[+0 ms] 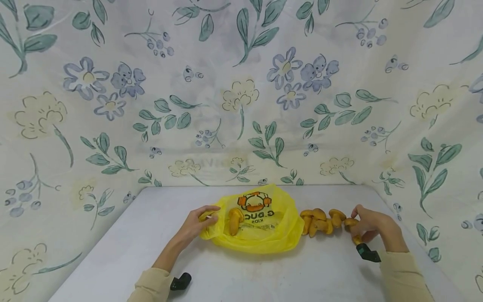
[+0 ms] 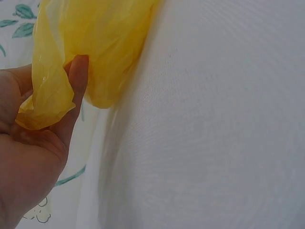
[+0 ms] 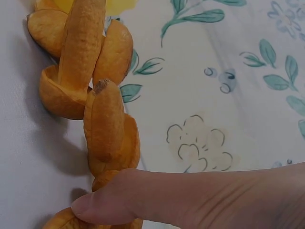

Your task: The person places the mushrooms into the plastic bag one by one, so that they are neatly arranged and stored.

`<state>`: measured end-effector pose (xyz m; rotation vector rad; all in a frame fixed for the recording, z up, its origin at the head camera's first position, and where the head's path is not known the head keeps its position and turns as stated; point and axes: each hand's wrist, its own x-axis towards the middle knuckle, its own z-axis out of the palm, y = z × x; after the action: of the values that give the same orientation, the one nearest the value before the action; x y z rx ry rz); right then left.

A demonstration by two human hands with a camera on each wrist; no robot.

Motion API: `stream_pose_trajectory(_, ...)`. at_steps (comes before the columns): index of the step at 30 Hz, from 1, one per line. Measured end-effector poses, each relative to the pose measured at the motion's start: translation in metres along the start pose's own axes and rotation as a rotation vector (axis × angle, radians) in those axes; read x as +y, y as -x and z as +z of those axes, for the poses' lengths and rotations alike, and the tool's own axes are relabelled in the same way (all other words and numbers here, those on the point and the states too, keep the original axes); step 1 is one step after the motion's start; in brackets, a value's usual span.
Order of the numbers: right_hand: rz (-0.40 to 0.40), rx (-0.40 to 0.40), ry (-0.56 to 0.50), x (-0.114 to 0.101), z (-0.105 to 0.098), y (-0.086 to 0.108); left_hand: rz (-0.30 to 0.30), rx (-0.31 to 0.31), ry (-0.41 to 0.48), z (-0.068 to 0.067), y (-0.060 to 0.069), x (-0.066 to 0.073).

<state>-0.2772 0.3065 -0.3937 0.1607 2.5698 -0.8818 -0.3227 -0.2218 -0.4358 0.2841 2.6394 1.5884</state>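
A yellow plastic bag (image 1: 281, 239) with a printed cartoon duck lies with its mouth toward me, and one brown mushroom (image 1: 235, 222) is inside it. My left hand (image 1: 196, 224) holds the bag's left rim; in the left wrist view the thin yellow film (image 2: 52, 102) passes between thumb and fingers. At the right end of a row of mushrooms (image 1: 318, 222), my right hand (image 1: 373, 224) grips a mushroom (image 1: 351, 222) by its cap and stem. In the right wrist view the thumb (image 3: 114, 200) presses on that mushroom, with another mushroom (image 3: 106, 126) close by.
The row of several mushrooms lies between the bag and my right hand, its left end against the bag. A white table (image 1: 264, 277) spreads beneath everything. Floral cloth (image 1: 241, 126) hangs behind and at both sides. Black devices (image 1: 181, 282) sit at both wrists.
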Motion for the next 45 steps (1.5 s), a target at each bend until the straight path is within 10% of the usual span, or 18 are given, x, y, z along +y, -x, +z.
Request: stream_pose_trajectory(45,-0.106,0.039,-0.023,-0.004,-0.013,0.010,0.001,0.009,-0.022,0.000,-0.001,-0.001)
